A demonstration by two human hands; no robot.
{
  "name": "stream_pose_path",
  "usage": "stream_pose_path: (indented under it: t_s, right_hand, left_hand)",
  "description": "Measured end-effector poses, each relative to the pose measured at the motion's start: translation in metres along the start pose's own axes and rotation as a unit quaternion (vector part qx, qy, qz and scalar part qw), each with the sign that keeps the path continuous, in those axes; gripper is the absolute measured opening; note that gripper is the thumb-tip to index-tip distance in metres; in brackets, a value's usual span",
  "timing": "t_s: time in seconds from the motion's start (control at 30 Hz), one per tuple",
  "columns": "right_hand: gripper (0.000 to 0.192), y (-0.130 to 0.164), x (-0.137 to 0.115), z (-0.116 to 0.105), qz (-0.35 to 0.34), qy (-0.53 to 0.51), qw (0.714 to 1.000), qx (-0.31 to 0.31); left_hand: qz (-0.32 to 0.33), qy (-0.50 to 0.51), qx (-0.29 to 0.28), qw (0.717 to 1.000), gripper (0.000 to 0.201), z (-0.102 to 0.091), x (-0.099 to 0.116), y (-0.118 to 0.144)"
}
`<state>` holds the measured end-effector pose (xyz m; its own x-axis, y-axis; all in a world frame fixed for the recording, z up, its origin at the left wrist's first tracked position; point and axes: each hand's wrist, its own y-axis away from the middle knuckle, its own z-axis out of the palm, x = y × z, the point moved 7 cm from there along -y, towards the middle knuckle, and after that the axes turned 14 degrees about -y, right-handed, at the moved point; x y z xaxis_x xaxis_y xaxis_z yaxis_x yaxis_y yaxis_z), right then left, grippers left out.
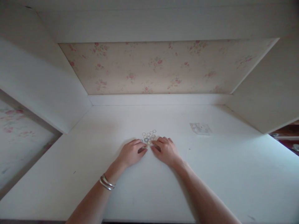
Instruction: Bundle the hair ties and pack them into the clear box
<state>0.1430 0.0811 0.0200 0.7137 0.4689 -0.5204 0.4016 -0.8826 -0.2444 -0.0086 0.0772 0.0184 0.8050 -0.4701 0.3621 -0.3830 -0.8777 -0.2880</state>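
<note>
Several small thin rings [149, 134] lie in a loose cluster on the white tabletop, some silvery and one yellowish. My left hand [132, 153] rests at the cluster's lower left, its thumb and index finger apart and the fingertips at the nearest rings. On the other side, my right hand [167, 151] curves in from the right, thumb and index also apart, tips close to the yellowish ring [149, 143]. Nothing shows held in either hand; whether the fingertips touch a ring is too small to tell. Two silver bangles [106, 183] circle my left wrist.
A clear plastic packet [200, 128] lies on the white tabletop [233, 174] to the right. White panels [46, 65] stand at both sides, with floral wallpaper [154, 68] behind and an overhead board [154, 25]. Household things show beyond the right panel.
</note>
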Motion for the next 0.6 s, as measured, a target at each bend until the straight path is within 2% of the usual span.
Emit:
stream_pose_path:
  t_s: [0.13, 0.3, 0.47, 0.6]
  right_hand:
    - [0.031, -0.001, 0.012, -0.002, 0.064, 0.019, 0.997, 0.028]
    - [0.026, 0.002, 0.006, -0.002, 0.028, 0.004, 0.999, 0.029]
    - [0.027, 0.002, -0.006, 0.001, -0.022, -0.002, 1.000, -0.007]
    - [0.030, 0.000, -0.005, 0.001, -0.004, 0.017, 1.000, -0.010]
  left_hand:
    - [0.002, -0.044, -0.010, 0.999, 0.024, 0.005, 0.004, -0.002]
    - [-0.004, -0.033, 0.022, 0.999, 0.022, -0.001, 0.001, -0.004]
    - [-0.025, 0.058, 0.041, 0.997, 0.019, -0.003, -0.003, -0.005]
    - [-0.033, 0.073, 0.056, 0.995, 0.017, -0.004, -0.004, -0.005]
